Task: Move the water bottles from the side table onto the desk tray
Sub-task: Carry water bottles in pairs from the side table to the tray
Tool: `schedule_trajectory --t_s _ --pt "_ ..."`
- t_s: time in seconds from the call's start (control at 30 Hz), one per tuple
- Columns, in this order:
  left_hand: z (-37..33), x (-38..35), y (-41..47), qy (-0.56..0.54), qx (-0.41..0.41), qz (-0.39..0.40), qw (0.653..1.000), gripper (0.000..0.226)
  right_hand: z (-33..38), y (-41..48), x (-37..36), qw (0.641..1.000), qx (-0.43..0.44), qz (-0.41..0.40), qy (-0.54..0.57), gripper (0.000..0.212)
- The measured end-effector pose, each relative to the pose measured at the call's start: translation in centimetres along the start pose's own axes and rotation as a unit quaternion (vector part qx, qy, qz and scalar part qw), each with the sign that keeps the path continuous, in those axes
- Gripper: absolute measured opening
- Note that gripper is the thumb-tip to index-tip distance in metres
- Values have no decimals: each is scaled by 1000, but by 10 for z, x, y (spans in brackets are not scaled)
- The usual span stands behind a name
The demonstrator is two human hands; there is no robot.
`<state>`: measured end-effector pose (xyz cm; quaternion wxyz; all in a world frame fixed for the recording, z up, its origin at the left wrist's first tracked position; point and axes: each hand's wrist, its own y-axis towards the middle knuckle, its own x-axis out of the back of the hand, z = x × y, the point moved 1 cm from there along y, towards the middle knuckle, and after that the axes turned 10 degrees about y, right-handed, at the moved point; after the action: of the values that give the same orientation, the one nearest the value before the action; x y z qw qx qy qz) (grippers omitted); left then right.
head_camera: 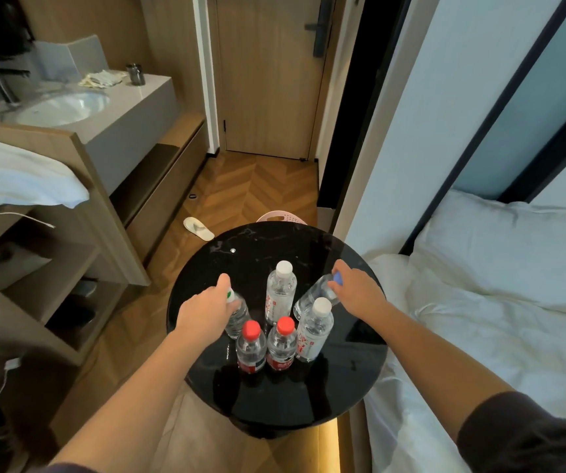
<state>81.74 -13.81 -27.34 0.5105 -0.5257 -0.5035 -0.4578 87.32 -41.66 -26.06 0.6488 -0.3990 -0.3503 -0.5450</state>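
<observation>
The person is reaching both arms over the round black surface (261, 240), which is standing between wooden shelves on the left and the bed (479, 302) on the right. Six water bottles are standing close together on it.

The left grip (206, 312) is wrapping round the top of the green-cap bottle (237, 319) at the left of the group. The right grip (356, 288) is holding the blue-cap bottle (312, 297) by its top at the far right. That bottle is leaning in toward the middle, and the near white-cap bottle (315, 332) is hiding its bottom. The far white-cap bottle (281, 295) and the two red-cap bottles (251, 349) are waiting untouched. The desk tray is not showing here.

This is looking like the pick-up step, with two bottles going at once. The bottles are crowding each other, so pulling straight up is looking safest. Swinging sideways is risking a knock to the red-cap ones. Holding tight just under each cap is helping too, since full bottles are likely feeling heavy and slippery.
</observation>
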Motion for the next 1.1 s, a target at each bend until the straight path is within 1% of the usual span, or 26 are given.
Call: schedule_trajectory --t_s 0.2,0.37,0.53,0.7,0.83,0.93,1.0,1.1 --pt "5 -4 -48 -40 30 23 999 29 -12 -26 0 999 -22 -10 -29 18" --pt "4 -4 -80 -48 32 41 997 24 -10 -47 4 997 -54 17 -60 20" --pt "-7 -10 -97 -65 -5 50 997 23 -9 -65 6 996 -62 51 -29 16" --pt "-21 -14 -104 -91 -18 47 995 23 0 -82 0 991 -86 99 10 17" --pt "-33 -17 -106 -119 -18 51 991 32 6 -91 -11 991 -69 108 40 8" --pt "-43 -19 -106 -149 -24 59 987 41 11 -97 -18 991 -42 113 55 8" --pt "-48 -20 -106 -157 -34 53 986 41 16 -102 -22 989 -27 124 77 7" --pt "-52 -22 -104 -156 -40 33 986 34 27 -108 -27 987 -3 123 100 8"
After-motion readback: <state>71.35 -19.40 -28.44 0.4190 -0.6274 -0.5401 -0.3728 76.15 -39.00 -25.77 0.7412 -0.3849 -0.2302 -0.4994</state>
